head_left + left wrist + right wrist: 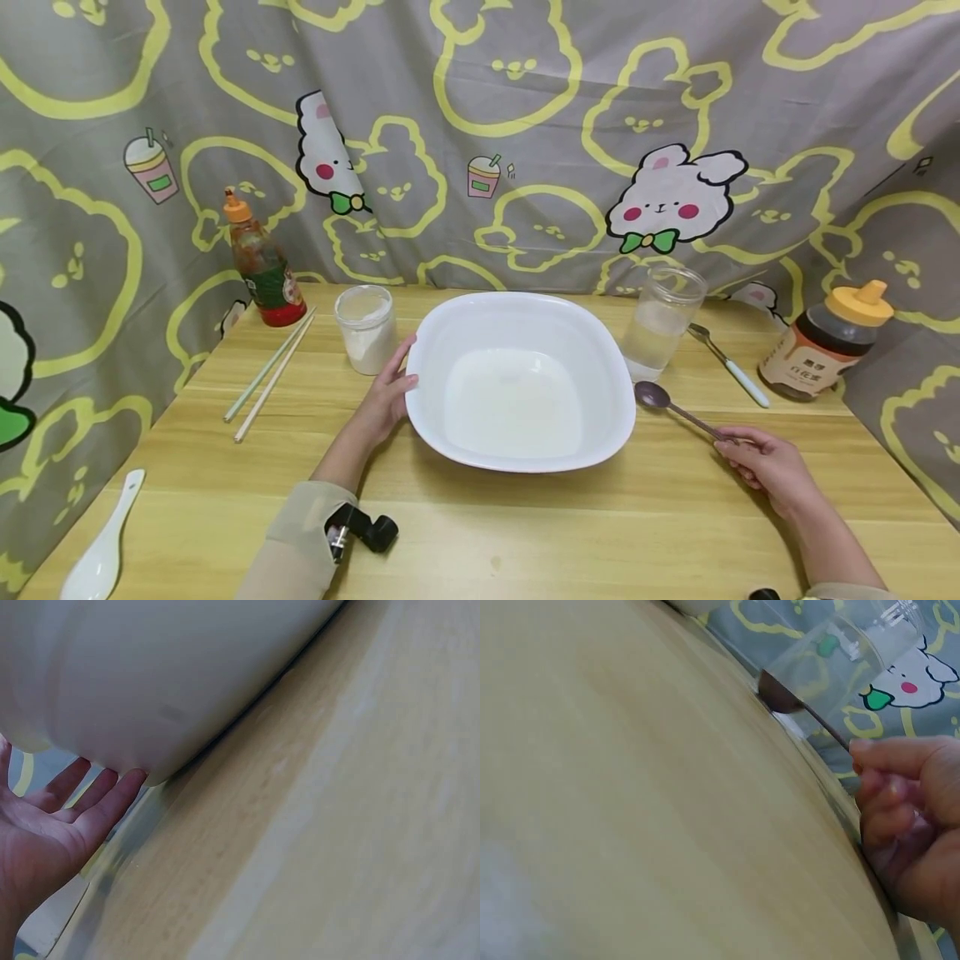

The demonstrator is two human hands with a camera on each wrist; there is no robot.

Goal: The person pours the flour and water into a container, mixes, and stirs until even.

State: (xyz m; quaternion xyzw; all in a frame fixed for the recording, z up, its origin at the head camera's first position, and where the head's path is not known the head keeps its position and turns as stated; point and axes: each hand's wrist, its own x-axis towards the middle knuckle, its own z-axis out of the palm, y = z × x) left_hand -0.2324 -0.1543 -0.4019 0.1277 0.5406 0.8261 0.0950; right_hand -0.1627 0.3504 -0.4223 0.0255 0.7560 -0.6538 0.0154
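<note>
A large white basin [517, 325] stands at the middle of the table; its inside bottom is off-white, and I cannot tell whether anything lies in it. My left hand [388, 396] rests against its left side, fairly straight fingertips [112, 802] touching the outer wall in the left wrist view. To the basin's right, my right hand [772, 468] pinches the handle end of a dark purple-brown spoon [652, 395]. The spoon's bowl is beside the basin, in front of a glass [651, 337] of clear liquid. In the right wrist view, thumb and index finger hold the handle.
A jar of white powder [367, 337], chopsticks [266, 375] and a red sauce bottle [266, 271] stand or lie left. A white spoon [105, 546] lies front left. At right are a fork [727, 367] and an orange-capped bottle [817, 350]. A patterned curtain [517, 167] backs the table.
</note>
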